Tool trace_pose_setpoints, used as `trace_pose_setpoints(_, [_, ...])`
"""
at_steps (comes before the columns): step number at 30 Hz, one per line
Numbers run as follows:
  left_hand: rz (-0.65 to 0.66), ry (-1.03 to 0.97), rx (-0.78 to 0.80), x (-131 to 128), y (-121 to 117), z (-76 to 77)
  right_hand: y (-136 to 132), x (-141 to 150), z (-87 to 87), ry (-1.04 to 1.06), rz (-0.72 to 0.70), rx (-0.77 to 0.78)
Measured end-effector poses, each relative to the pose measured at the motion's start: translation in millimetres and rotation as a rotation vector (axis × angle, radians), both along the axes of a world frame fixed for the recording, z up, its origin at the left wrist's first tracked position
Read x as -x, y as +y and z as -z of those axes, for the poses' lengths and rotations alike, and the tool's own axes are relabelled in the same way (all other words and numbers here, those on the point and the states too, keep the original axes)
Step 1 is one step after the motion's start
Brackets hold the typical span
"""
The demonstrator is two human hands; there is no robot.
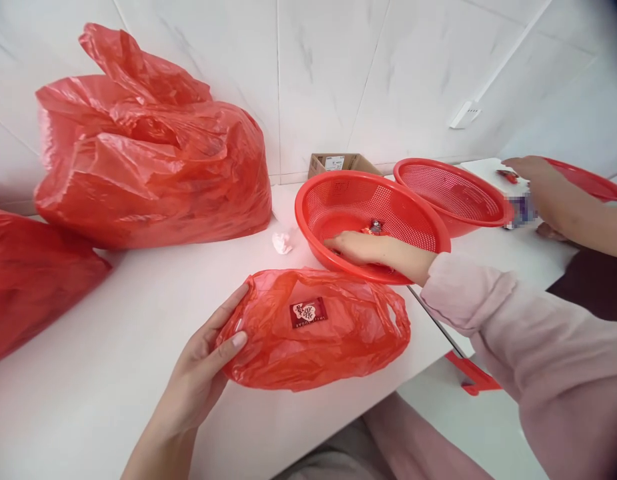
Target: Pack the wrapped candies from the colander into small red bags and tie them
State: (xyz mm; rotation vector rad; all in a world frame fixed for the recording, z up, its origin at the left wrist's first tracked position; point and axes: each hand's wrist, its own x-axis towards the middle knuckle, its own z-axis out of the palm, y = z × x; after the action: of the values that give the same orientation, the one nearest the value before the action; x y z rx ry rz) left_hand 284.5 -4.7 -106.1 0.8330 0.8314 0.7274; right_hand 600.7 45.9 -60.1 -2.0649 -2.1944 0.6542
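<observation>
My left hand [208, 357] grips the left side of a thin red plastic bag [268, 363], thumb on the near side and fingers behind. The bag's mouth gapes upward, and inside lies a small dark red packet [309, 313] with pale characters. My right hand [355, 247] reaches down into a red perforated basket [388, 193] just behind the bag. Its fingers look closed together near the basket's left wall, with their tips mostly hidden. Small wrapped pieces [376, 227] lie beside this hand on the basket's bottom.
A big stuffed red bag [158, 180] stands at the back left, another red bag [33, 287] at the left edge. Crumpled pink paper [282, 243] lies near the basket. Behind are a cardboard box [338, 162] and a second basket [453, 193]. Another person's hand [531, 168] works at right.
</observation>
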Motion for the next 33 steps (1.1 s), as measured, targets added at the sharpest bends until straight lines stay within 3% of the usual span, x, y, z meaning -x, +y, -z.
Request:
trace_pose_setpoints(3, [-0.005, -0.024, 0.012, 0, -1, -0.4, 3, -9, -16.2, 0.226, -0.021, 0.036])
trace_pose_setpoints(7, [0.001, -0.011, 0.001, 0, 0, 0.3, -12, -13, -33.1, 0.819, 0.063, 0.094])
trace_pose_setpoints(10, [0.007, -0.003, -0.017, 0, 0, 1.1, -33, -2, -37.3, 0.927, 0.021, 0.185])
trace_pose_setpoints(14, [0.000, 0.013, -0.019, 1, 0, 1.8, -51, 12, -40.7, 0.829, -0.014, 0.280])
trace_pose_setpoints(17, [-0.007, 0.003, -0.011, 1, 0, 1.3, -48, -1, -43.2, 0.618, 0.061, 0.040])
trace_pose_setpoints(20, [-0.009, -0.005, 0.001, 0, -1, -0.2, -37, -37, -37.3, 0.142, 0.131, -0.122])
trace_pose_setpoints(22, [-0.004, 0.001, 0.004, 0, -2, -1.1, -33, -61, -25.8, -0.176, 0.129, -0.024])
trace_pose_setpoints(24, [-0.001, 0.005, 0.008, 0, -2, -1.5, -32, -76, -10.1, -0.328, 0.116, 0.118])
trace_pose_setpoints(28, [-0.018, -0.001, 0.020, -2, -2, -1.1, -33, -84, 13.2, -0.336, 0.112, 0.195])
trace_pose_setpoints(31, [-0.033, -0.012, 0.026, -3, -3, -1.3, -31, -84, 8.0, -0.243, 0.068, 0.201])
trace_pose_setpoints(33, [-0.037, -0.024, 0.034, -3, -3, -1.9, -32, -82, -4.0, 0.014, 0.053, 0.214])
